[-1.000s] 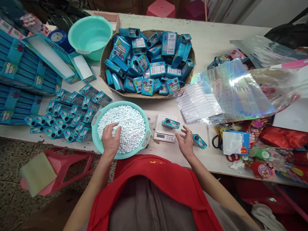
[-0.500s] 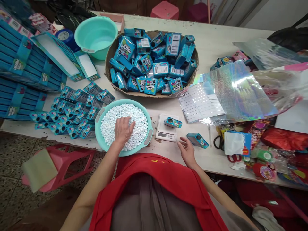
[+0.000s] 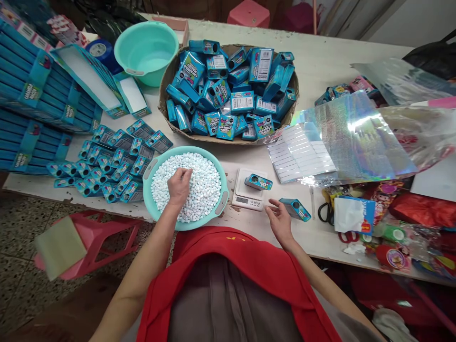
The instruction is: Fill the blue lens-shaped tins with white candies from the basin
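Observation:
My left hand (image 3: 179, 186) is closed over a teal basin (image 3: 150, 209) full of small white candies (image 3: 203, 190), its fingertips pinched together; what they hold is too small to make out. On the table my right hand (image 3: 279, 219) rests with fingers apart and holds nothing. Just beyond its fingers lies a blue candy box (image 3: 295, 209) with a round hole in its end. A second blue box (image 3: 258, 182) sits on the small white digital scale (image 3: 248, 202), between the basin and my right hand.
Behind the scale, a cut-down cardboard box (image 3: 228, 140) holds many blue candy boxes. More small boxes (image 3: 107, 164) stand left of the basin, near an empty teal basin (image 3: 146, 50). Shiny holographic sheets (image 3: 359, 137) and scissors (image 3: 325, 213) lie to the right.
My left hand has gone from lying spread on the candies to a closed pinch, lifted slightly. My right hand has barely moved; the view has shifted a little.

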### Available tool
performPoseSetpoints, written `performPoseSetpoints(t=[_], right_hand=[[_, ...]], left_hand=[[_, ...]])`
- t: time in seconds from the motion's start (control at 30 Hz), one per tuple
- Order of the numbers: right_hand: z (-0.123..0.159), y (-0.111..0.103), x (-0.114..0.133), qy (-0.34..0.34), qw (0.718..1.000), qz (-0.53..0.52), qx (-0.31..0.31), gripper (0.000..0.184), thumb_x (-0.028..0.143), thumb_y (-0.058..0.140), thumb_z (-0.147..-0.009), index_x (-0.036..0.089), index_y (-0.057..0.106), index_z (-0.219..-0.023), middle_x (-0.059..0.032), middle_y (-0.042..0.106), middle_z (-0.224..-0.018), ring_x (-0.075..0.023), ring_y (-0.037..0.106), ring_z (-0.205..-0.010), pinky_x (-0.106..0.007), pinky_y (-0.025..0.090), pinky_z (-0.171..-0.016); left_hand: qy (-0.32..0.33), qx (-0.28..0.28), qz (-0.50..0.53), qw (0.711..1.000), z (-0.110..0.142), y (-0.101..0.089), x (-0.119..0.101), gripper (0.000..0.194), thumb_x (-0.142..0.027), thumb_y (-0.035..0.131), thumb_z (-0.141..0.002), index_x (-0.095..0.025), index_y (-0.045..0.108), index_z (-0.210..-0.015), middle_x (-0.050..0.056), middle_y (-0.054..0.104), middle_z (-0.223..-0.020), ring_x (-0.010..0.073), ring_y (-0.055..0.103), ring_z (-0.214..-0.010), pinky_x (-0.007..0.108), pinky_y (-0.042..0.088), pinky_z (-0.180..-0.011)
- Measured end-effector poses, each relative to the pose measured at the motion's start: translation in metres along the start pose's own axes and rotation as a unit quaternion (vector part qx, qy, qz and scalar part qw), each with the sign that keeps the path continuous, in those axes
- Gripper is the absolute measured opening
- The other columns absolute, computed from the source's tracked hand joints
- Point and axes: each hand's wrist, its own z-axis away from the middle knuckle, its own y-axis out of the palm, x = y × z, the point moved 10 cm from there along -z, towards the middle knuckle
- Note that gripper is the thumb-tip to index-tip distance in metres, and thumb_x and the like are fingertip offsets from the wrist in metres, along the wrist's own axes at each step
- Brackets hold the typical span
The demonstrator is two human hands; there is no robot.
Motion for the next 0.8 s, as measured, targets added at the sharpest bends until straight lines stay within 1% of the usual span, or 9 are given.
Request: performPoseSetpoints(t=[0.07,0.17,0.23,0.33,0.4,0.47,0.6,0.67,0.8], right_hand=[[-0.007,-0.002,0.01,-0.018,0.999,-0.003,-0.028,0.058,0.048,0.066,-0.071,0.017,0.05,-0.118,-0.0184,0.054,-0.127,-0.0255,0.062,-0.097,-0.042,0.054,-0.077],[-0.028,0.002,0.04,-0.083,0.995,0.004,-0.054,0.079,0.047,0.074,-0.063,0.019,0.041,-0.129,-0.0178,0.043,-0.138,-0.028,0.053,-0.116,-0.042,0.051,-0.085],[-0.045,0.014,0.061,-0.113,0.993,0.022,-0.034,0.07,0.049,0.074,-0.062,0.019,0.05,-0.121,-0.0135,0.055,-0.126,-0.0273,0.055,-0.111,-0.042,0.049,-0.088],[-0.055,0.028,0.095,-0.147,0.988,0.046,0.0,0.048,0.054,0.071,-0.066,0.019,0.06,-0.096,-0.0058,0.066,-0.093,-0.0235,0.062,-0.087,-0.04,0.05,-0.082],[-0.045,0.034,0.127,-0.202,0.977,0.063,0.008,0.042,0.053,0.07,-0.069,0.02,0.061,-0.094,-0.0046,0.066,-0.089,-0.0226,0.062,-0.083,-0.038,0.05,-0.079],[-0.025,0.044,0.16,-0.267,0.959,0.088,0.031,0.038,0.05,0.069,-0.073,0.022,0.061,-0.097,-0.0049,0.066,-0.092,-0.0226,0.061,-0.085,-0.037,0.05,-0.078],[0.011,0.067,0.201,-0.326,0.935,0.109,0.09,0.03,0.046,0.066,-0.078,0.023,0.061,-0.097,-0.0044,0.066,-0.089,-0.0219,0.062,-0.083,-0.034,0.05,-0.075],[0.017,0.074,0.209,-0.329,0.932,0.11,0.103,0.028,0.045,0.065,-0.08,0.023,0.06,-0.097,-0.0042,0.066,-0.089,-0.0221,0.062,-0.084,-0.034,0.049,-0.075],[0.014,0.082,0.208,-0.318,0.935,0.117,0.103,0.028,0.045,0.063,-0.081,0.023,0.06,-0.098,-0.0047,0.067,-0.091,-0.023,0.063,-0.087,-0.034,0.049,-0.075]], left_hand=[[-0.114,-0.035,0.169,0.978,-0.004,-0.008,0.017,0.034,-0.049,0.058,-0.079,-0.019,0.05,-0.066,-0.003,0.047,-0.059,0.0089,0.041,-0.05,0.022,0.029,-0.047],[-0.273,-0.009,0.372,0.887,-0.004,0.005,0.03,0.042,-0.057,0.057,-0.079,-0.019,0.045,-0.068,-0.003,0.048,-0.06,0.0051,0.039,-0.044,0.018,0.025,-0.04],[-0.338,0.024,0.432,0.836,0.0,0.016,0.024,0.045,-0.057,0.061,-0.077,-0.019,0.041,-0.065,-0.005,0.044,-0.054,0.003,0.035,-0.039,0.016,0.022,-0.036],[-0.37,0.047,0.464,0.803,0.007,0.027,0.002,0.048,-0.057,0.062,-0.077,-0.019,0.036,-0.063,-0.009,0.032,-0.045,0.0019,0.027,-0.033,0.015,0.016,-0.032],[-0.355,0.068,0.482,0.798,0.014,0.038,-0.023,0.048,-0.058,0.061,-0.077,-0.019,0.037,-0.062,-0.009,0.03,-0.044,0.0021,0.026,-0.032,0.016,0.015,-0.031],[-0.308,0.09,0.497,0.806,0.02,0.051,-0.054,0.049,-0.061,0.061,-0.075,-0.019,0.038,-0.062,-0.009,0.031,-0.045,0.0022,0.026,-0.032,0.017,0.015,-0.031],[-0.181,0.102,0.482,0.851,0.029,0.07,-0.105,0.052,-0.065,0.06,-0.072,-0.019,0.042,-0.059,-0.006,0.037,-0.049,0.0035,0.033,-0.036,0.021,0.022,-0.035],[-0.136,0.085,0.464,0.871,0.031,0.072,-0.115,0.051,-0.064,0.062,-0.072,-0.018,0.043,-0.057,-0.004,0.04,-0.05,0.005,0.039,-0.041,0.021,0.028,-0.04],[-0.108,0.052,0.434,0.893,0.031,0.069,-0.111,0.049,-0.061,0.061,-0.075,-0.019,0.044,-0.056,-0.003,0.042,-0.052,0.0076,0.044,-0.047,0.024,0.036,-0.048]])
